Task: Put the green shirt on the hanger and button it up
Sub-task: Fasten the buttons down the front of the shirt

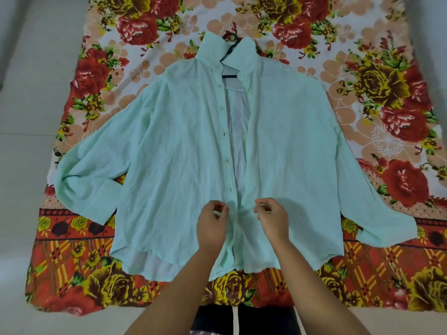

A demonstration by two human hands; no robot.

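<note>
Lying flat on one floral cloth (387, 105), one shirt (169, 141) is being handled by two hands, its two sleeves being spread out to either side. Low on the front, the left front edge is being pinched by the left hand (211, 222) between thumb and curled fingers. Five dark buttonholes are showing up that edge. One black hanger (229, 37) is being carried inside the collar. The right hand (274, 220) is being held curled over the right edge; a pinch cannot be confirmed.
</note>
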